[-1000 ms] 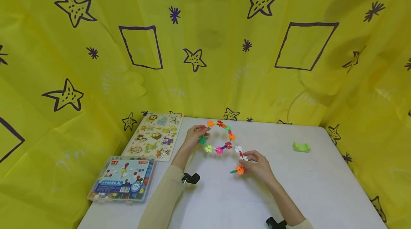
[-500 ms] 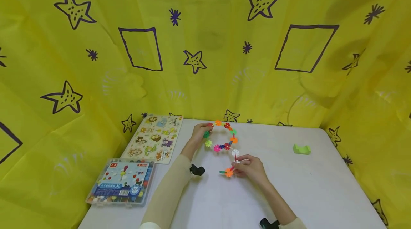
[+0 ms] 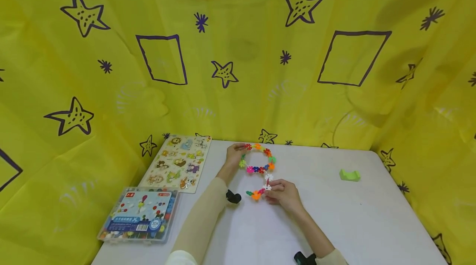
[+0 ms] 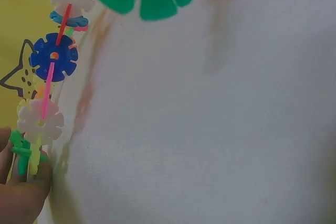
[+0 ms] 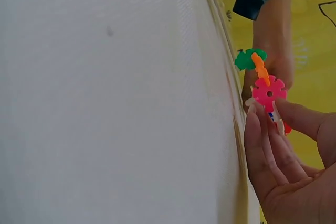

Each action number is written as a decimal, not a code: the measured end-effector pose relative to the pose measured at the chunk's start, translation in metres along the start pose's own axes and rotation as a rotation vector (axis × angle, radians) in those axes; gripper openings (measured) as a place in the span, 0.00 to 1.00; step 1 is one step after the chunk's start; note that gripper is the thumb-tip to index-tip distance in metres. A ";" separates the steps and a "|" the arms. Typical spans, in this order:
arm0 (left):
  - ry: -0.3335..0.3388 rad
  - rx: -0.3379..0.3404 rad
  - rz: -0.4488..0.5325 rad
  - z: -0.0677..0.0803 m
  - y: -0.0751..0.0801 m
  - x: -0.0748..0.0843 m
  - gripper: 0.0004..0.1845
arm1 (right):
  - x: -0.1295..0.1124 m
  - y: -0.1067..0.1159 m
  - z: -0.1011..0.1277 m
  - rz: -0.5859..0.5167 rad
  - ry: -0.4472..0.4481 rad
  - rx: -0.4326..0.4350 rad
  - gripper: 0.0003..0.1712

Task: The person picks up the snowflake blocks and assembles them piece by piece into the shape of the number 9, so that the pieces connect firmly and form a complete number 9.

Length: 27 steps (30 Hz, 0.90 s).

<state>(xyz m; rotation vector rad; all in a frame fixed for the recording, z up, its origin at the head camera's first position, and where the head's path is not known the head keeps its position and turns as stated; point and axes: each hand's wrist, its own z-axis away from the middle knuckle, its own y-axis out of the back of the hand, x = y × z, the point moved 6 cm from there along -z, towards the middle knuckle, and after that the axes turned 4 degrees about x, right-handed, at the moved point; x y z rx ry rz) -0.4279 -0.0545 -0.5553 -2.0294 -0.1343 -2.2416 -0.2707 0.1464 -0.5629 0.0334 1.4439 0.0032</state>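
Note:
A chain of interlocking plastic snowflake discs (image 3: 250, 169) is held above the white table, shaped as a ring with a curved tail below. At the ring's upper left, my left hand (image 3: 233, 155) pinches the chain near a red disc. My right hand (image 3: 287, 194) pinches the tail by a white disc (image 3: 267, 188), and an orange disc (image 3: 256, 195) and a green one lie beyond its fingertips. In the left wrist view, thumb and finger grip green discs (image 4: 21, 150). In the right wrist view, a pink disc (image 5: 269, 93) stands at the fingertips.
A clear plastic box (image 3: 137, 215) of colourful pieces stands at the table's left. Behind it lies an animal picture board (image 3: 178, 162). One light-green curved piece (image 3: 350, 175) sits at the right of the white table (image 3: 327, 215). Yellow patterned cloth (image 3: 238, 104) hangs around.
The right hand has moved left with the tail, which now curls below the ring. The left hand has shifted slightly right. The ring has turned a little with both hands still holding.

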 end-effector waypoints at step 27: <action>-0.338 -0.016 -0.586 0.053 0.033 0.049 0.22 | -0.041 0.046 -0.005 0.655 0.321 0.167 0.17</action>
